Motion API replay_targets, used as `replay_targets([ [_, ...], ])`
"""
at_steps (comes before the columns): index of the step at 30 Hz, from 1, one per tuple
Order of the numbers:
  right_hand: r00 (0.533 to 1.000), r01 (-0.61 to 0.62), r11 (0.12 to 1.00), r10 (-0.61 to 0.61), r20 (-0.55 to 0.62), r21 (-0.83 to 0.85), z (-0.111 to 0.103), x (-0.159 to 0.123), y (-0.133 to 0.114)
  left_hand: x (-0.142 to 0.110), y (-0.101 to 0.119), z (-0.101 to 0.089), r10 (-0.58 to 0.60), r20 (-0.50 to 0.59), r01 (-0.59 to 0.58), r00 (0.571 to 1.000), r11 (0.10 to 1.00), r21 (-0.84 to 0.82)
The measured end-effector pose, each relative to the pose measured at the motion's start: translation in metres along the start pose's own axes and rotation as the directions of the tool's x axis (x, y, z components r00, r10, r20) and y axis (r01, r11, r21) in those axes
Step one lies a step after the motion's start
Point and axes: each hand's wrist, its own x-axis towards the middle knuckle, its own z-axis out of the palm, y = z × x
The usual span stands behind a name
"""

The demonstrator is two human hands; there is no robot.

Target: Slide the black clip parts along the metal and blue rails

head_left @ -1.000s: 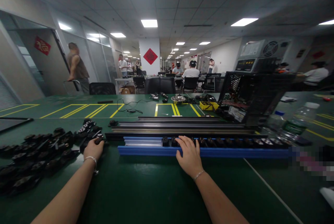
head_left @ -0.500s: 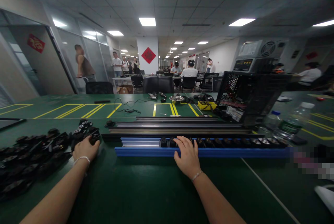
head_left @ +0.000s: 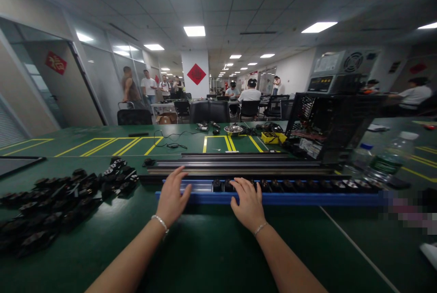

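Note:
A long blue channel rail [head_left: 290, 199] lies across the table in front of me, with a row of small black parts [head_left: 276, 186] seated along its middle and right. The left stretch shows bare silvery metal. My left hand [head_left: 173, 196] is over that left end, thumb and fingers apart; no part shows in it, though its palm side is hidden. With fingers spread and bent, my right hand [head_left: 248, 203] rests at the rail, its fingertips over the leftmost black parts. To the left lies a loose pile of similar black parts [head_left: 68, 197].
Behind the blue rail lie several dark rails [head_left: 239, 164]. An open computer case [head_left: 341, 124] stands at the right, near clear plastic bottles [head_left: 387, 159]. Farther back are a metal bowl [head_left: 233, 130], a yellow object [head_left: 273, 138] and cables [head_left: 175, 145]. Other people stand and sit beyond.
My left hand has moved right, from the pile of black parts to the left end of the blue rail. My right hand stays at the row. The view has shifted slightly.

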Motion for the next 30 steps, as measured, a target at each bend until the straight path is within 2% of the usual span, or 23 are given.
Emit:
replay_targets([
  [4,1.000,0.002,1.000,-0.002,-0.002,-0.012,0.003,-0.002,0.000,0.007,0.055,0.037,-0.012,0.193,0.006,0.981,0.999,0.033],
  [6,1.000,0.002,1.000,-0.003,-0.013,-0.028,0.006,-0.003,-0.001,0.008,0.071,0.053,-0.044,0.263,0.035,0.964,0.999,0.042],
  [8,0.999,0.009,0.999,-0.011,-0.031,-0.047,0.008,-0.005,-0.003,0.008,0.081,0.063,-0.066,0.268,0.051,0.961,0.997,0.064],
  [12,0.992,0.035,0.999,-0.040,-0.117,-0.041,0.004,-0.006,-0.013,0.004,0.080,0.068,-0.039,0.225,0.019,0.974,0.996,0.088],
  [15,0.981,0.108,0.993,-0.097,-0.169,0.057,-0.004,-0.010,-0.029,0.002,0.073,0.068,-0.037,0.219,0.017,0.975,0.996,0.091],
  [18,0.954,0.296,0.925,-0.299,-0.023,0.238,-0.008,-0.018,-0.048,0.003,0.069,0.070,-0.063,0.232,0.037,0.971,0.993,0.117],
  [20,0.921,0.348,0.885,-0.385,0.066,0.308,-0.007,-0.025,-0.060,0.004,0.069,0.072,-0.059,0.241,0.027,0.969,0.991,0.131],
  [22,0.921,0.327,0.890,-0.376,0.102,0.318,-0.004,-0.030,-0.068,0.004,0.068,0.072,-0.045,0.236,0.014,0.971,0.991,0.134],
  [27,0.956,0.193,0.950,-0.238,0.169,0.247,0.000,-0.033,-0.075,0.006,0.068,0.069,-0.018,0.232,-0.010,0.973,0.993,0.119],
  [30,0.959,0.170,0.958,-0.215,0.185,0.232,0.000,-0.035,-0.077,0.005,0.068,0.068,-0.008,0.211,-0.014,0.977,0.995,0.104],
])
